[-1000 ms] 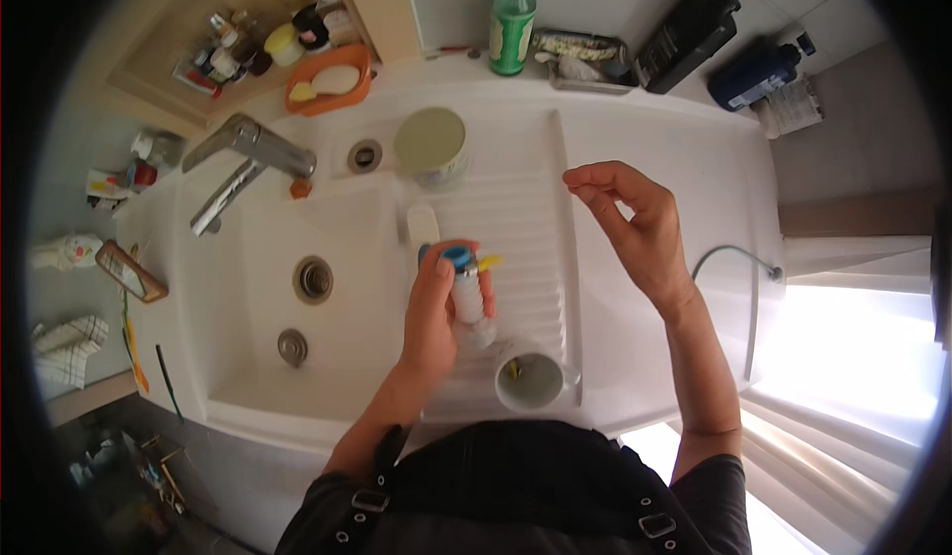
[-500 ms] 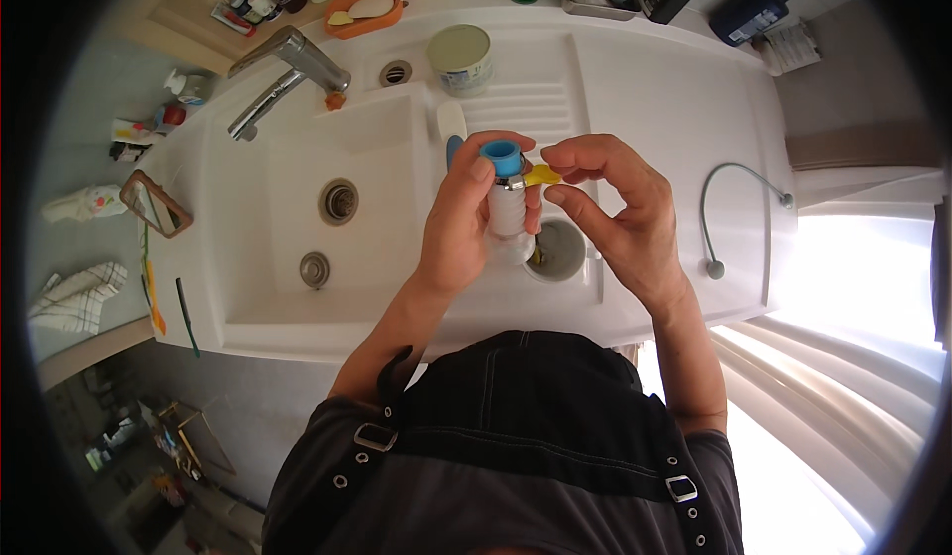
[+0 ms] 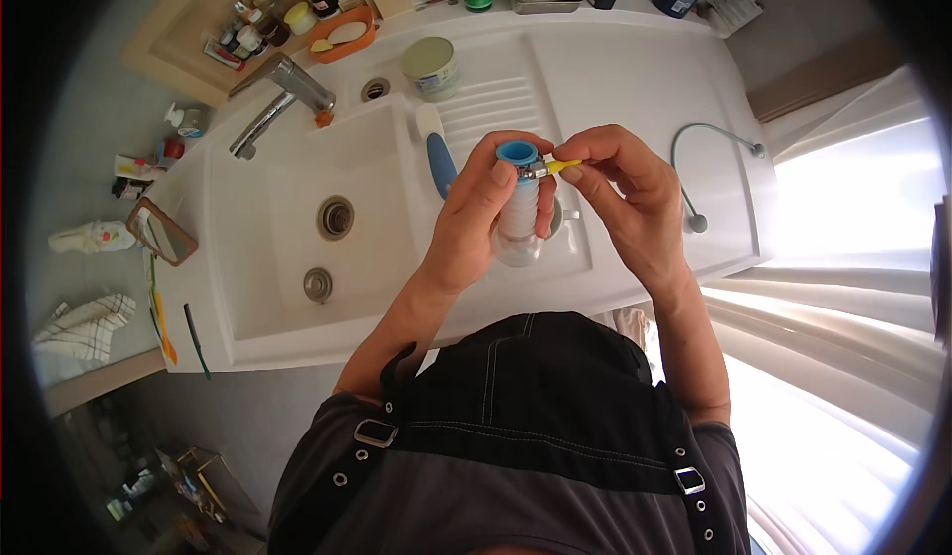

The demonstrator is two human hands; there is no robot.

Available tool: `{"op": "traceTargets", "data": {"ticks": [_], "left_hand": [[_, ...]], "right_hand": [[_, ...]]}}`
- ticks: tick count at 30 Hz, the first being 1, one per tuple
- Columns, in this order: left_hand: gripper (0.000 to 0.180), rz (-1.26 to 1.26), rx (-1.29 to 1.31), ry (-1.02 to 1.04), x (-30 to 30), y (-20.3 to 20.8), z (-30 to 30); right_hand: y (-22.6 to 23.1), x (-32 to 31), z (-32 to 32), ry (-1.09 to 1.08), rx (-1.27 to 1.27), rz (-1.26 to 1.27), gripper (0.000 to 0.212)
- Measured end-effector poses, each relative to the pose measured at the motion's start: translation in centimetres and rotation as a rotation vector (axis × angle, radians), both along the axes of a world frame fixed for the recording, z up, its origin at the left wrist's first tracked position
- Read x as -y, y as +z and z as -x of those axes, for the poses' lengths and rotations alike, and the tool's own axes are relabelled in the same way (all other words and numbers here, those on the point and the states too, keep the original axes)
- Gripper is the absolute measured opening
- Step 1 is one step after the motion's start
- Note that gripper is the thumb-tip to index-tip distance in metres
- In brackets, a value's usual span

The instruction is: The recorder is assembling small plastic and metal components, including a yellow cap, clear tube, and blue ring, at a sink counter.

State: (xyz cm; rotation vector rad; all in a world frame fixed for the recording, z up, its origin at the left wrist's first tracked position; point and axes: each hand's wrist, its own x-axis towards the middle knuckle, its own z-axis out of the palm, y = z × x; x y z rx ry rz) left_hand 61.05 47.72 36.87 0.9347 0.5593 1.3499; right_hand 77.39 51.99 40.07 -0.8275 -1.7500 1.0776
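Observation:
My left hand point(image 3: 466, 223) is wrapped round a tap extender nozzle point(image 3: 519, 220), held upright over the front of the worktop. Its body is clear and ribbed, with a blue collar point(image 3: 518, 151) on top. A metal hose clamp point(image 3: 535, 170) circles the collar and has a yellow thumb key point(image 3: 564, 165) on its side. The thumb and fingertips of my right hand point(image 3: 630, 198) pinch that key. Left of my left hand lies a blue and white handle point(image 3: 438, 158), its lower end hidden by the hand.
A sink basin point(image 3: 288, 183) with a chrome tap point(image 3: 283, 99) lies left, a metal plug point(image 3: 317, 284) inside. A lidded tub point(image 3: 430, 67) stands behind my hands. On the right lies a grey cord point(image 3: 684, 153); bottles and an orange soap dish point(image 3: 344, 37) line the back.
My right thumb and fingers, loosely around the yellow key before, now close on it. The nozzle has turned slightly, showing more of the clamp's screw. The whole view has shifted a little.

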Motion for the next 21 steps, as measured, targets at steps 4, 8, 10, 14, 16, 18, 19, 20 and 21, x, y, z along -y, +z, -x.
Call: {"op": "traceTargets", "data": {"ticks": [4, 8, 10, 14, 16, 18, 19, 20, 21], "left_hand": [[0.04, -0.054, -0.016, -0.029, 0.2, 0.0, -0.1], [0.041, -0.081, -0.082, -0.031, 0.4, 0.2, -0.5], [0.039, -0.079, -0.067, -0.039, 0.5, 0.4, -0.7], [0.038, -0.065, -0.064, -0.032, 0.6, 0.4, -0.4], [0.038, -0.051, -0.04, -0.001, 0.6, 0.5, -0.1], [0.038, -0.002, 0.017, -0.028, 1.0, 0.9, 0.0], [0.038, -0.011, 0.008, 0.001, 1.0, 0.8, 0.1], [0.037, -0.009, 0.023, -0.026, 1.1, 0.6, 0.0], [0.037, -0.009, 0.039, -0.051, 1.2, 0.3, 0.2]], "right_hand": [[0.3, 0.9, -0.5, 0.045, -0.107, 0.119, 0.009], [0.9, 1.6, -0.6, 0.035, -0.166, 0.294, 0.012], [0.8, 1.5, -1.0, 0.046, -0.238, 0.4, 0.014], [1.4, 1.7, -0.6, 0.108, -0.26, 0.486, 0.023], [1.1, 2.1, -0.2, 0.069, -0.201, 0.35, 0.025], [0.1, 2.3, -0.2, 0.01, -0.15, 0.233, 0.025], [0.1, 2.3, -0.2, 0.041, -0.155, 0.226, 0.025], [0.2, 2.5, -0.1, 0.003, -0.121, 0.22, 0.019], [0.4, 2.5, 0.0, -0.034, -0.087, 0.21, 0.014]]}}
